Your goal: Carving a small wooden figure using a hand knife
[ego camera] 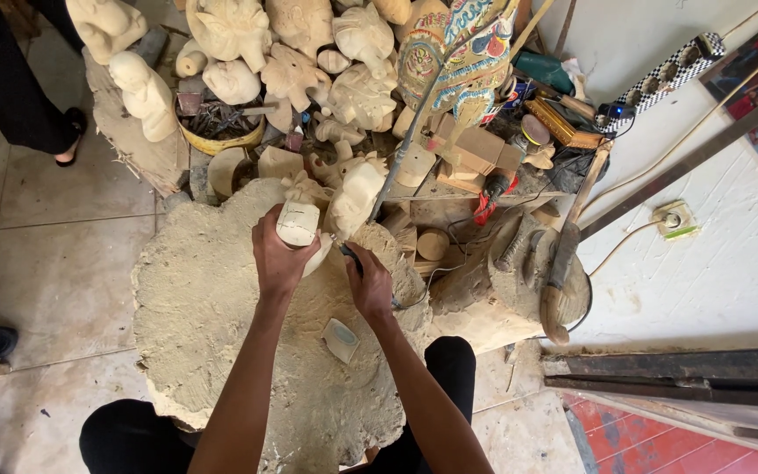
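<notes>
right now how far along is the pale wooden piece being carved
Done: the pale rounded wooden block is already roughly shaped, but shows no fine detail from here. In hand: the left hand grips it on the dust-covered stump, while the right hand holds a dark tool against it. Left: surface detail like that on the finished pale carved figures behind.

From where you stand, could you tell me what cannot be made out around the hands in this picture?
- Head view: the tool in the right hand is almost wholly covered by the fingers; its kind is unclear.
- The near face of the pale wooden carving is hidden under the left hand.
- The small pale block on the stump is too small to identify.
</notes>
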